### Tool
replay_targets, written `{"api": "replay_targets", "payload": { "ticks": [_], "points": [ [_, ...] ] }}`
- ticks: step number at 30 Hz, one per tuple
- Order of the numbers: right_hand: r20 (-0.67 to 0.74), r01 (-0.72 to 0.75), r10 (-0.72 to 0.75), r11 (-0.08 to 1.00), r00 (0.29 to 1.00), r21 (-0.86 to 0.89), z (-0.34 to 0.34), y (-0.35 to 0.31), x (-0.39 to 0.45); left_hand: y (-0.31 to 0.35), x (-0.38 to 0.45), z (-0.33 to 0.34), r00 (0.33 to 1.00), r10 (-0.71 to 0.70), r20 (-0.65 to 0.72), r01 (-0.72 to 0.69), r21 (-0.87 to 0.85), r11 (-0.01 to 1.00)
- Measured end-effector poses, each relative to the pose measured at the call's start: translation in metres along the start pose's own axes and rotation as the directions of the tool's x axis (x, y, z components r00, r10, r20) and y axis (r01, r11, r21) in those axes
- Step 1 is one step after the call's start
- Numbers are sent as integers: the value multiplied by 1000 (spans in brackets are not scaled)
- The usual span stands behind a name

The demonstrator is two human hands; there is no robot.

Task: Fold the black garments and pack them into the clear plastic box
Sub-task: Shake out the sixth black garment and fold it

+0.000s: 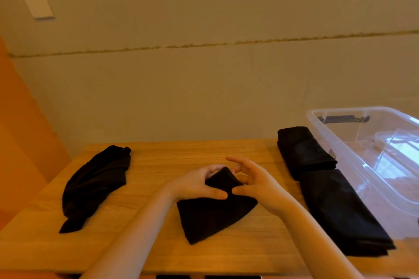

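Writing unreadable anywhere. Both hands, left hand point(199, 184) and right hand point(256, 179), pinch a half-folded black garment point(213, 215), left of the box point(371, 154).

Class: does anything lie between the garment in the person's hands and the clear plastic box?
Yes. Two folded black garments, one farther and one nearer, lie on the table along the clear plastic box, between it and the held garment.

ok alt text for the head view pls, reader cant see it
Two hands, left hand and right hand, pinch a half-folded black garment on a wooden table. An unfolded garment lies left; folded garments lie beside a clear plastic box on the right.
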State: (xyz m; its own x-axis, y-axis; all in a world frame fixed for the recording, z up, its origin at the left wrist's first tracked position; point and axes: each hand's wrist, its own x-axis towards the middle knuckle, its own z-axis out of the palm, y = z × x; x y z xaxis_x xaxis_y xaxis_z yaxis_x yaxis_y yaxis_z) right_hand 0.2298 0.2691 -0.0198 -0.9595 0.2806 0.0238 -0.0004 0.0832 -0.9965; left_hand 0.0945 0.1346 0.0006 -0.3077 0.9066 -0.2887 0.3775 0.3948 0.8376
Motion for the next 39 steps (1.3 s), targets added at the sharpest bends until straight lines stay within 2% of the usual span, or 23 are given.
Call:
{"api": "replay_targets", "payload": {
  "ticks": [2, 4, 6, 8, 10, 11, 12, 14, 18, 20, 23, 24, 27, 29, 35, 38, 39],
  "points": [
    [-41, 36, -36, 999, 999, 5, -2, -10, 5, 7, 3, -2, 997, -9, 73, 19, -135, 991],
    [-188, 56, -56, 998, 981, -4, -5, -13, 6, 8, 4, 5, 1000, -15, -6, 13, -290, 957],
    [-297, 24, 16, 991, 955, 132, -10, -7, -1, 12, 2, 17, 989, -35, -141, -36, -473, 880],
    [-234, -48, 126, 948, 964, 315, -11, 8, -16, 17, 4, 32, 960, -74, -270, -118, -630, 768],
    [-58, -156, 198, 894, 979, 419, -2, 19, -34, 20, 8, 44, 919, -133, -371, -192, -715, 673],
    [-12, -194, 223, 874, 975, 445, 1, 23, -43, 25, 12, 50, 906, -167, -389, -201, -742, 639],
    [-10, -200, 231, 865, 973, 460, 1, 30, -50, 29, 16, 54, 898, -198, -392, -199, -765, 613],
    [-101, -146, 221, 863, 970, 484, -8, 41, -65, 41, 25, 65, 908, -224, -354, -175, -805, 566],
    [-415, 20, 201, 882, 887, 470, -39, 43, -91, 62, 50, 89, 931, -256, -262, -122, -880, 458],
    [-464, 20, 211, 895, 860, 445, -51, 38, -102, 70, 65, 104, 933, -266, -245, -109, -892, 439],
    [-482, -70, 273, 915, 833, 398, -63, 31, -118, 83, 88, 129, 936, -272, -223, -76, -883, 463],
    [-532, -72, 292, 916, 795, 395, -67, 31, -124, 88, 94, 136, 940, -277, -197, -52, -889, 456],
    [-727, 6, 301, 922, 617, 386, -85, 35, -140, 101, 108, 155, 951, -294, -97, 28, -918, 395],
    [-792, 83, 295, 914, 535, 397, -93, 43, -147, 105, 117, 163, 954, -295, -55, 67, -919, 388],
    [-897, 85, 304, 934, 322, 347, -81, 61, -150, 95, 147, 190, 896, -428, -121, 98, -885, 456],
    [-937, 107, 255, 952, 241, 287, -79, 61, -155, 99, 153, 191, 914, -376, -155, 45, -881, 471],
    [-951, 87, 205, 969, 232, 230, -79, 61, -156, 101, 153, 190, 920, -344, -188, 13, -862, 507]
  ]
}}
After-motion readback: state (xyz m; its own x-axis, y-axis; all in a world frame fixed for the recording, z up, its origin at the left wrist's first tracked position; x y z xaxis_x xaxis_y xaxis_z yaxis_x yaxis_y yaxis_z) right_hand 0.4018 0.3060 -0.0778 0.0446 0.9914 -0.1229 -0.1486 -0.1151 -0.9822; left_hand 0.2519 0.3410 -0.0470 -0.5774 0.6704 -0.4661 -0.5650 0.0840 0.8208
